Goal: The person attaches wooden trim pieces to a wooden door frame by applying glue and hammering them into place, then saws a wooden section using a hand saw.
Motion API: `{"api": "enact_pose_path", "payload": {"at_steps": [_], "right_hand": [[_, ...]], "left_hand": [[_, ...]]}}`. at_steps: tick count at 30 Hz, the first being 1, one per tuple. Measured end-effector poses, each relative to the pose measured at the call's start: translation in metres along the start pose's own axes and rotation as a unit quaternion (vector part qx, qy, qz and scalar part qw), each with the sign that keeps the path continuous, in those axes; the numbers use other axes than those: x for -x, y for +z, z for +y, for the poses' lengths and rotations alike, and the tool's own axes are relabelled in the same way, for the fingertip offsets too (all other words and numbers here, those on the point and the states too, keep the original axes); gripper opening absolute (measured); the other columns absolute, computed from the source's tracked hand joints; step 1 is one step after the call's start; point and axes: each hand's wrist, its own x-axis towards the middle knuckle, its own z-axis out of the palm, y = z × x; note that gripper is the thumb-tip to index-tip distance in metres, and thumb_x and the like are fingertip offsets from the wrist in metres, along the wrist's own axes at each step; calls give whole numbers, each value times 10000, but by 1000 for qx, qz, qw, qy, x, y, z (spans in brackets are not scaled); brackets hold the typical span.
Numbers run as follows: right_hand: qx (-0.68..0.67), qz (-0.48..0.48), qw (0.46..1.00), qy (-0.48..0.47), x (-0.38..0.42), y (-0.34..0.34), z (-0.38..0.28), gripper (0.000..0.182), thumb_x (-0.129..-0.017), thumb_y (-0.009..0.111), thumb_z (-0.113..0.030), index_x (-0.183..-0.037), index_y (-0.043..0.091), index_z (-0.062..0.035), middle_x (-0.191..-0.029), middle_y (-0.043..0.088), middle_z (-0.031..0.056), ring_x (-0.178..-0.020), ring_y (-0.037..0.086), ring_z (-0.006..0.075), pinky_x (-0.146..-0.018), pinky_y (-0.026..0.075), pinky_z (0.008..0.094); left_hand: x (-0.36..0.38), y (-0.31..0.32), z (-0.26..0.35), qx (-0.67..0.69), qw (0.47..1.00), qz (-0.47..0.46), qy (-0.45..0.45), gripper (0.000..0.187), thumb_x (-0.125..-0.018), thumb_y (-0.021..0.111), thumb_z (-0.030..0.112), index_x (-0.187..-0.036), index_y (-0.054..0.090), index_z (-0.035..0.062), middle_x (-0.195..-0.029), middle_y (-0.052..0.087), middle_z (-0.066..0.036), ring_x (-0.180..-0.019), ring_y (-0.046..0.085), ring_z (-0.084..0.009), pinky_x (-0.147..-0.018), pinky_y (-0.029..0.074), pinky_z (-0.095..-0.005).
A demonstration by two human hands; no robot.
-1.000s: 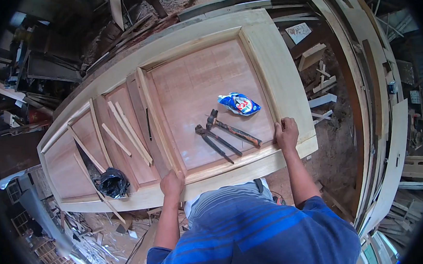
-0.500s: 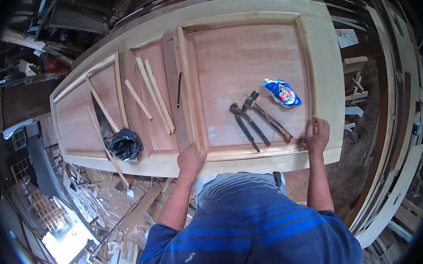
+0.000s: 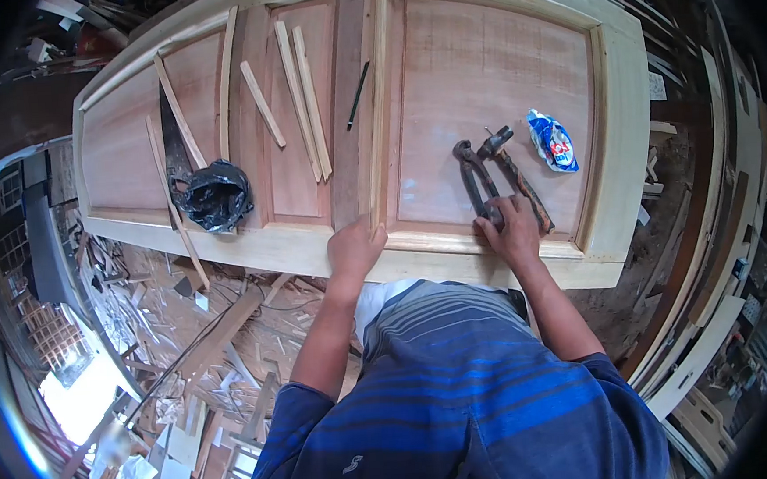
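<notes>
A panelled wooden door [image 3: 632, 136] lies flat in front of me. My left hand [image 3: 356, 250] is closed on the lower end of an upright wooden moulding [image 3: 379, 108], beside the middle rail. My right hand [image 3: 512, 230] has its fingers around the handles of a pair of pincers [image 3: 474, 177], which rest on the large right panel; part of the handles is hidden under the hand. Just right of the pincers lies a hammer [image 3: 520, 178], its head pointing away from me. A blue and white packet [image 3: 553, 141] sits farther right on the same panel.
Loose wooden strips [image 3: 301, 104] and a dark pencil [image 3: 358, 96] lie across the door's left and middle parts. A black plastic bag [image 3: 214, 197] stands near its front edge. Wood scraps [image 3: 223, 337] litter the floor; long boards [image 3: 707, 220] lean at the right.
My right hand has left the door's right edge and moved left onto the pincers, whose handles are now closer together. My left hand stays at the moulding. The view has shifted.
</notes>
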Motion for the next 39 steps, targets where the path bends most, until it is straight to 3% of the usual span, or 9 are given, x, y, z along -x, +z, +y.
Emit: {"api": "enact_pose_path", "payload": {"at_steps": [3,6,12,18,22,27,30,33,39], "right_hand": [[30,37,999,-7,2,1,1,409,-835,902,-201,-1193,726,-114,-1157,646,164,-1135,648,395,-946,553,508],[33,37,999,-6,4,2,7,432,-850,886,-196,-1235,704,-119,-1205,647,170,-1155,645,407,-963,552,512],[52,63,996,-22,8,14,8,423,-902,867,-204,-1275,693,-108,-1249,660,172,-1218,622,397,-1028,521,506],[61,111,991,-43,18,31,13,414,-928,842,-171,-1307,698,-87,-1287,657,172,-1252,599,385,-1072,479,496],[55,146,987,-32,28,42,14,388,-944,808,-155,-1310,694,-93,-1332,648,174,-1265,579,392,-1083,454,512],[59,192,979,-35,33,56,20,351,-935,790,-178,-1268,708,-102,-1359,652,164,-1257,585,386,-1064,452,515],[65,208,975,-34,33,60,24,325,-920,789,-195,-1226,723,-107,-1341,661,151,-1252,590,373,-1059,454,502],[62,210,975,-24,31,58,21,304,-908,785,-190,-1195,733,-105,-1322,670,146,-1237,602,370,-1056,461,500],[62,215,974,-15,31,56,14,292,-900,783,-172,-1177,731,-94,-1310,676,150,-1228,614,376,-1051,474,499]], "left_hand": [[18,1,-17,147,989,1,-12,265,-921,783,269,-1044,706,48,-918,753,-149,-885,735,-368,-785,583,-496],[40,26,-36,174,966,147,119,316,-883,803,194,-1132,693,35,-1043,713,-155,-977,675,-360,-853,553,-476],[44,46,-49,182,944,214,175,364,-874,794,120,-1214,719,14,-1106,705,-169,-999,663,-384,-904,533,-494],[35,36,-71,188,947,134,225,407,-861,789,78,-1261,730,39,-1179,722,-175,-1046,664,-377,-951,518,-484],[13,-10,-65,94,945,76,302,547,-844,812,113,-1380,703,87,-1438,666,-142,-1313,611,-367,-1080,479,-500],[-42,-51,-59,-85,873,-78,475,624,-879,810,272,-1473,652,171,-1678,514,-54,-1553,460,-334,-1253,407,-519],[-79,-64,-48,-204,782,-47,587,510,-889,742,301,-1377,655,179,-1575,585,-20,-1518,499,-282,-1333,360,-500],[-109,-60,-23,-244,724,-158,626,363,-899,697,287,-1236,635,169,-1399,635,-14,-1460,540,-232,-1370,338,-475],[-120,-47,-28,-201,691,-91,688,211,-926,667,294,-1070,576,168,-1112,591,-8,-1250,608,-196,-1351,366,-439]]}}
